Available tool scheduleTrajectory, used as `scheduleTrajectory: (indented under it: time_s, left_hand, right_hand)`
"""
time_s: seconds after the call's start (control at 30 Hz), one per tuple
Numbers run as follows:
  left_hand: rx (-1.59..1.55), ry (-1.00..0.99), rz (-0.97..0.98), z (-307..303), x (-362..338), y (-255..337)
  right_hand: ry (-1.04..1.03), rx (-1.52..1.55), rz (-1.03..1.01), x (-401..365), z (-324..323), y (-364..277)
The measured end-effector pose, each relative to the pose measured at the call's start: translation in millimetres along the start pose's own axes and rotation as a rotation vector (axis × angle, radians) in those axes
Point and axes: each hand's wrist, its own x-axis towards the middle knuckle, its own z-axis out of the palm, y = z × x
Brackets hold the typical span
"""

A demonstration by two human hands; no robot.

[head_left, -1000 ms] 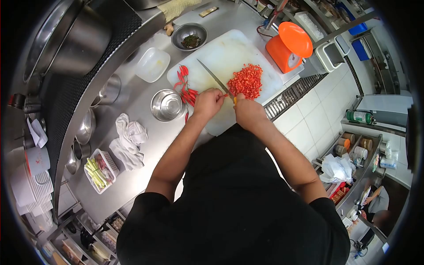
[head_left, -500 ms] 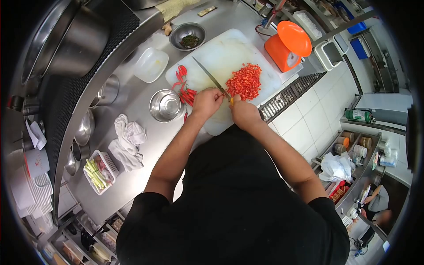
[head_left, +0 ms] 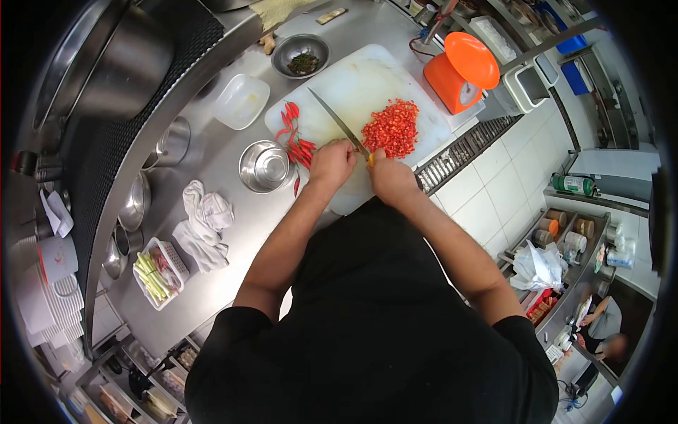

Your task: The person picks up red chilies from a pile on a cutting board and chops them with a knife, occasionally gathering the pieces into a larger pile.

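Note:
A white cutting board (head_left: 357, 85) lies on the steel counter. On its right part sits a pile of chopped red chilli (head_left: 390, 127); several whole red chillies (head_left: 295, 138) lie along its left edge. My right hand (head_left: 388, 175) grips the yellow handle of a knife (head_left: 337, 121), whose blade points away across the board. My left hand (head_left: 332, 162) is curled on the board next to the blade and pins down a chilli, mostly hidden under its fingers.
An orange kitchen scale (head_left: 460, 71) stands right of the board. A steel bowl (head_left: 264, 167), a clear plastic tub (head_left: 242, 101) and a bowl of dark greens (head_left: 302, 55) sit left and behind. A white cloth (head_left: 205, 222) and a vegetable basket (head_left: 160, 271) lie nearer.
Both hands and the knife stay at the same spot on the board; the blade shifts only slightly. The view drifts a little.

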Motion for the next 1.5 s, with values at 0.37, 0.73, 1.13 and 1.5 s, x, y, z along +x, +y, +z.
scheduleTrajectory:
  time_s: [0.37, 0.73, 1.13, 1.5]
  left_hand:
    - [0.007, -0.032, -0.055, -2, 0, 6]
    - [0.009, -0.144, -0.136, -11, 2, 14]
    - [-0.067, 0.117, -0.034, -34, 25, 8]
    - [0.226, 0.335, -0.066, -113, 165, -61]
  right_hand:
    - [0.026, -0.002, -0.035, 3, 2, 2]
    - [0.032, -0.003, -0.038, 5, 5, -1]
    - [0.022, 0.218, -0.031, -7, 1, 30]
    - [0.053, 0.133, 0.04, -12, 6, 50]
